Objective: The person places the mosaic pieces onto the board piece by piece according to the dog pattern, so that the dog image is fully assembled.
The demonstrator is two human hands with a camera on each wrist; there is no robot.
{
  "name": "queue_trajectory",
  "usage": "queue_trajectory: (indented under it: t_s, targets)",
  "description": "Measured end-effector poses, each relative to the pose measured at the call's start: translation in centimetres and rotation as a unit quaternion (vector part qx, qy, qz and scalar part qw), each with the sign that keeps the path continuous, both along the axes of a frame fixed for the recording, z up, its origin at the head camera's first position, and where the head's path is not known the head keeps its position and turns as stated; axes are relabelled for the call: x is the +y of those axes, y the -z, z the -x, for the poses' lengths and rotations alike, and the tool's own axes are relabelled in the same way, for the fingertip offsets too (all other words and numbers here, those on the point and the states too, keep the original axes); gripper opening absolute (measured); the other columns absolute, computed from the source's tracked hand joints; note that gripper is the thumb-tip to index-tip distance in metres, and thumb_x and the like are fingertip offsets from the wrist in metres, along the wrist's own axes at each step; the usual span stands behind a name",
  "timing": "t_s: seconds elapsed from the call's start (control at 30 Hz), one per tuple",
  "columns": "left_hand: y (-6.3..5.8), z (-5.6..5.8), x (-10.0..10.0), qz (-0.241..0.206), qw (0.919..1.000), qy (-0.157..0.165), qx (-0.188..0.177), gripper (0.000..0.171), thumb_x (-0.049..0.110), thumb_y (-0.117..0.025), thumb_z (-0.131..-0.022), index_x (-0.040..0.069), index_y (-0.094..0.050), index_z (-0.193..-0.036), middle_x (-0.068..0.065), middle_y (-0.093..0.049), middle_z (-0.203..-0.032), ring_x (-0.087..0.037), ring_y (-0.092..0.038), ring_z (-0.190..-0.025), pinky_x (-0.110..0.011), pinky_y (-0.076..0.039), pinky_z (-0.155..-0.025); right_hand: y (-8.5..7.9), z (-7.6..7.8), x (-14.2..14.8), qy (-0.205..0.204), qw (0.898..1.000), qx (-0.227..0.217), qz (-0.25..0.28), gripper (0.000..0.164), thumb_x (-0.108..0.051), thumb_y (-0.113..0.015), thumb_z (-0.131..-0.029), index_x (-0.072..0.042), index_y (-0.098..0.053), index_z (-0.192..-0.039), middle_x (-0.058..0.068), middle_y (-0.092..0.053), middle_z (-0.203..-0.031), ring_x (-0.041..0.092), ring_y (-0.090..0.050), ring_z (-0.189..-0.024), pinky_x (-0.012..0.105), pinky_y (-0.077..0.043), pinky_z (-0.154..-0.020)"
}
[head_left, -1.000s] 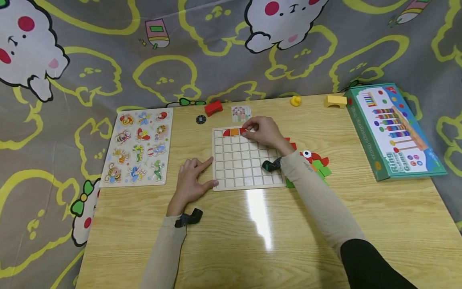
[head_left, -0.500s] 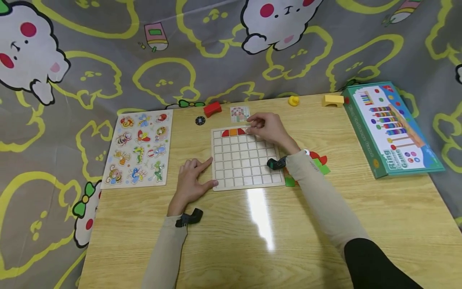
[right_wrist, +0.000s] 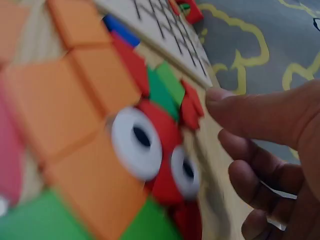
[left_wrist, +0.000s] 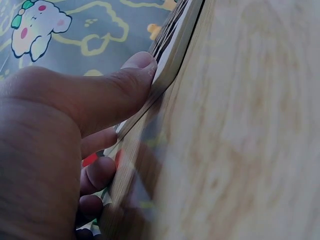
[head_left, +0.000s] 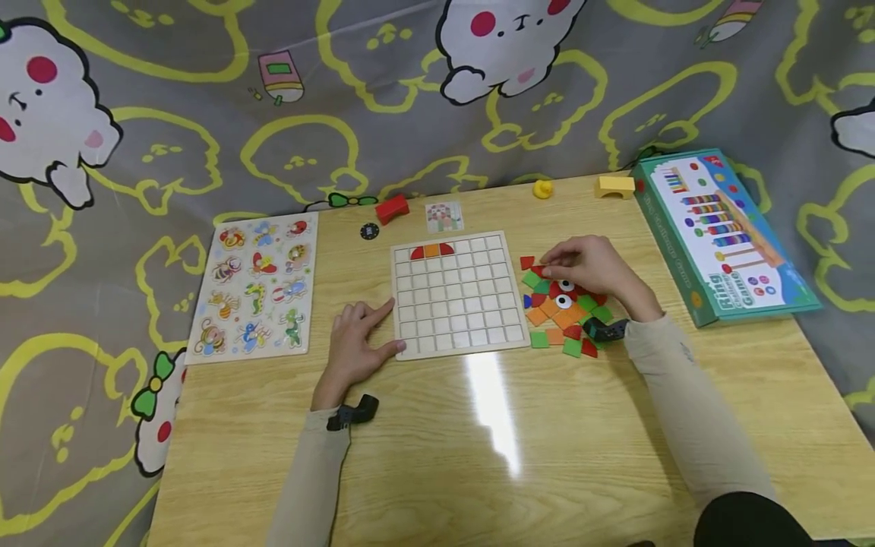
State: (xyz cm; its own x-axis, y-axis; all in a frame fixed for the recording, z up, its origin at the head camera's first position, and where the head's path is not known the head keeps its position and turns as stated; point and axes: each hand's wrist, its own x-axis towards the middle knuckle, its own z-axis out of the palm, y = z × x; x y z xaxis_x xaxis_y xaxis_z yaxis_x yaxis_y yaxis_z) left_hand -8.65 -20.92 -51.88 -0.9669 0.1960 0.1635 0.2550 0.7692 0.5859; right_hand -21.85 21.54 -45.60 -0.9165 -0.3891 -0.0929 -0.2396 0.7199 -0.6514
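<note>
The pale wooden grid board (head_left: pixel 451 296) lies mid-table, with a red quarter-round (head_left: pixel 418 253), an orange square (head_left: pixel 432 250) and another red quarter-round (head_left: pixel 446 249) side by side in its top row. At the board's left edge rests my left hand (head_left: pixel 357 342), index finger and thumb spread against it; the thumb (left_wrist: pixel 135 75) touches the rim in the left wrist view. My right hand (head_left: pixel 591 270) hovers at the loose pile of coloured tiles (head_left: pixel 547 310), fingertips close to red ones. No tile shows between its fingers in the right wrist view. Two round eye pieces (right_wrist: pixel 137 142) lie on the pile.
A picture card (head_left: pixel 444 217), a red block (head_left: pixel 393 210) and a black chip (head_left: pixel 369 231) lie behind the board. An insect puzzle (head_left: pixel 256 289) is at left. A yellow duck (head_left: pixel 543 189), a yellow arch block (head_left: pixel 614 187) and a boxed ring game (head_left: pixel 724 235) are at right.
My right hand has left the red quarter-round in the board's top row and moved right to the tile pile. My left hand has stayed at the board's edge.
</note>
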Motion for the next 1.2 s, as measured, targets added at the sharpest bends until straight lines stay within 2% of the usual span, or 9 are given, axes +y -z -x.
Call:
queue_trajectory:
  t_s: [0.27,0.43,0.57,0.7,0.83,1.0,1.2]
  targets:
    - [0.0,-0.1,0.0,-0.004,1.0,-0.001,-0.004,0.076,0.051,-0.08,-0.077,0.026,-0.054,-0.144,0.0,-0.05,-0.095,-0.018,-0.033,-0.082,-0.035,-0.023,-0.077,0.9,-2.0,3.4,0.005,0.999,-0.008,-0.036,0.02,-0.021,-0.077,-0.087,-0.012,-0.077,-0.105,0.004,-0.072,-0.092,0.016,-0.063,-0.076,0.027,-0.047,-0.067]
    - [0.2,0.0,0.1,-0.005,1.0,0.001,-0.001,0.076,0.051,-0.08,-0.077,0.026,-0.053,-0.144,0.001,-0.049,-0.095,-0.018,-0.033,-0.082,-0.036,-0.023,-0.077,1.1,-2.2,4.0,0.011,0.999,-0.004,-0.035,0.019,-0.021,-0.077,-0.087,-0.012,-0.077,-0.104,0.003,-0.071,-0.087,0.015,-0.062,-0.074,0.026,-0.046,-0.065]
    - [0.2,0.1,0.1,-0.005,1.0,0.003,-0.003,0.076,0.052,-0.079,-0.078,0.027,-0.052,-0.145,0.001,-0.05,-0.096,-0.017,-0.033,-0.082,-0.036,-0.023,-0.078,0.9,-2.0,4.1,0.027,0.999,0.017,-0.037,0.019,-0.02,-0.075,-0.089,-0.009,-0.076,-0.104,0.006,-0.071,-0.089,0.016,-0.063,-0.074,0.026,-0.045,-0.064]
    - [0.2,0.1,0.0,-0.001,1.0,-0.001,-0.009,0.077,0.053,-0.079,-0.077,0.028,-0.052,-0.145,0.001,-0.05,-0.097,-0.017,-0.033,-0.083,-0.035,-0.023,-0.078,0.9,-1.5,3.4,0.038,0.998,0.046,-0.028,0.025,-0.021,-0.073,-0.09,-0.006,-0.073,-0.11,0.01,-0.071,-0.094,0.02,-0.064,-0.078,0.028,-0.046,-0.067]
    - [0.1,0.0,-0.2,-0.001,1.0,-0.003,-0.004,0.077,0.052,-0.08,-0.077,0.028,-0.053,-0.144,0.001,-0.05,-0.096,-0.017,-0.033,-0.083,-0.035,-0.023,-0.077,1.3,-0.2,1.2,0.032,0.998,0.06,-0.006,0.031,-0.022,-0.073,-0.09,-0.006,-0.071,-0.116,0.012,-0.07,-0.1,0.024,-0.063,-0.086,0.035,-0.046,-0.076]
    - [0.1,0.0,-0.1,-0.01,0.9999,-0.001,-0.004,0.076,0.052,-0.08,-0.077,0.028,-0.053,-0.144,0.001,-0.05,-0.095,-0.018,-0.033,-0.083,-0.036,-0.023,-0.078,1.7,1.5,-1.4,-0.004,0.999,0.034,-0.004,0.031,-0.024,-0.072,-0.091,-0.006,-0.071,-0.117,0.012,-0.068,-0.104,0.026,-0.062,-0.091,0.043,-0.047,-0.082]
    - [0.1,0.1,-0.2,-0.008,0.9999,-0.004,-0.011,0.077,0.052,-0.08,-0.076,0.028,-0.053,-0.144,0.002,-0.05,-0.095,-0.017,-0.033,-0.083,-0.035,-0.023,-0.079,1.5,2.4,-3.1,-0.02,0.999,0.008,-0.03,0.021,-0.025,-0.072,-0.091,-0.008,-0.072,-0.103,0.01,-0.068,-0.097,0.024,-0.062,-0.085,0.04,-0.047,-0.078]
